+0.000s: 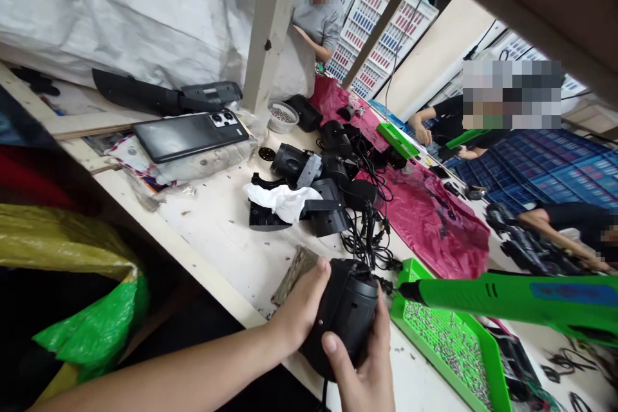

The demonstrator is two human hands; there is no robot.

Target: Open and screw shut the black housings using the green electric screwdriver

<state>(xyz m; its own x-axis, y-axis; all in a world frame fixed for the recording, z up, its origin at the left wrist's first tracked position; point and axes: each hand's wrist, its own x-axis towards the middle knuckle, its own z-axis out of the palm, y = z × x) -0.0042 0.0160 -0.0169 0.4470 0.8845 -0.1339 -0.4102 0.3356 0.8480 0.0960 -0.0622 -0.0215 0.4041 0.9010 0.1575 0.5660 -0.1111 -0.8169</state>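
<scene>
Between both hands a black cylindrical housing (pixel 350 309) is held over the table's front edge. My left hand (pixel 302 306) grips its left side, with the thumb along the top. My right hand (pixel 364 360) wraps its lower right side, the thumb pressed on the near face. A cable hangs below the housing. Just right of it, the dark tip of a green electric screwdriver (pixel 483 296) points left above a green tray (pixel 497 360) of small screws. A brownish cloth (pixel 294 273) lies behind my left hand.
Black housings (pixel 333 215), a white cloth (pixel 284 201) and tangled cables (pixel 369 238) lie ahead. A phone (pixel 190 135) rests at the left, near a bowl of screws (pixel 281 117). Pink plastic (pixel 429 212) covers part of the table. Several people work beyond; a post (pixel 273 26) stands ahead.
</scene>
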